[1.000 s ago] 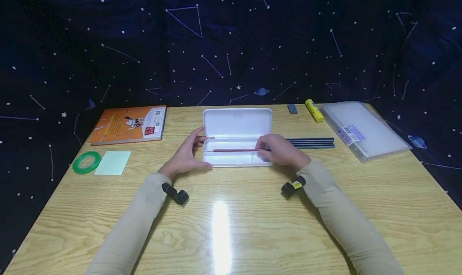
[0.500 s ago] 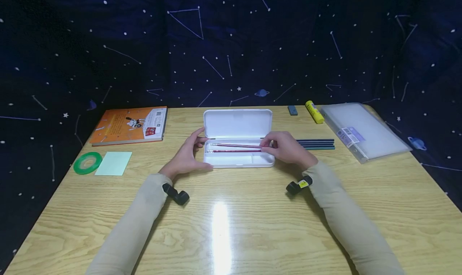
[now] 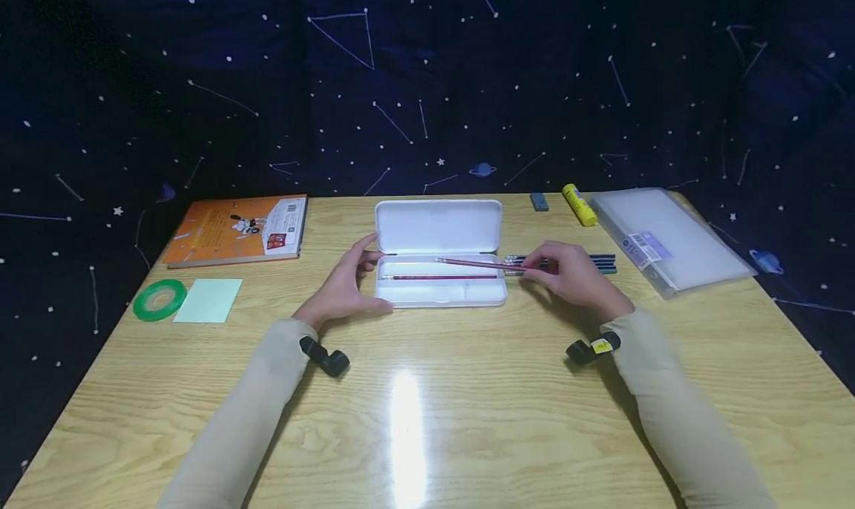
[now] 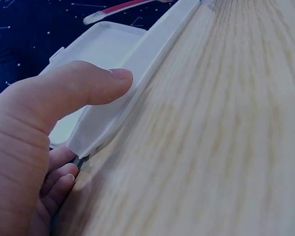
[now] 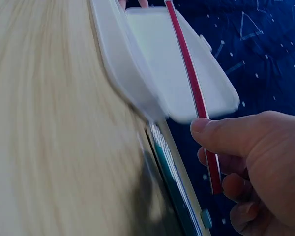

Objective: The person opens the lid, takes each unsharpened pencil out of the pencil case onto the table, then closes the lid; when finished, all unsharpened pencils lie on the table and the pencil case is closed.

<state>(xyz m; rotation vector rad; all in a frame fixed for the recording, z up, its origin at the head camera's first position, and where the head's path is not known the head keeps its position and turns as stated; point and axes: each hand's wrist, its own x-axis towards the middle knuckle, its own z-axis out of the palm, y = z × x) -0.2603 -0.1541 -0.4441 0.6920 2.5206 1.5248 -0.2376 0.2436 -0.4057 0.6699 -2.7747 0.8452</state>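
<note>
An open white pencil case [image 3: 437, 227] lies at the table's middle, and one red pencil [image 3: 441, 277] rests in its tray. My left hand [image 3: 361, 275] holds the case's left end, with the thumb [image 4: 73, 91] pressed on the front wall of the case [image 4: 137, 64]. My right hand [image 3: 537, 268] pinches a second red pencil [image 3: 477, 263] by its right end, raised slantwise over the tray's right part. The right wrist view shows that pencil [image 5: 191, 88] between the thumb and fingers [image 5: 236, 147]. Several blue pencils [image 3: 601, 263] lie just behind the right hand.
On the wooden table [image 3: 427, 405], an orange book [image 3: 237, 229], a green tape roll [image 3: 160, 300] and a pale green note [image 3: 208, 300] lie at the left. A yellow glue stick [image 3: 580, 204], a small blue eraser [image 3: 539, 202] and a clear plastic folder [image 3: 661, 238] lie at the back right.
My right hand lifted a red pencil from the tray and drew it to the right, leaving another red pencil in the case. The left hand has stayed on the case.
</note>
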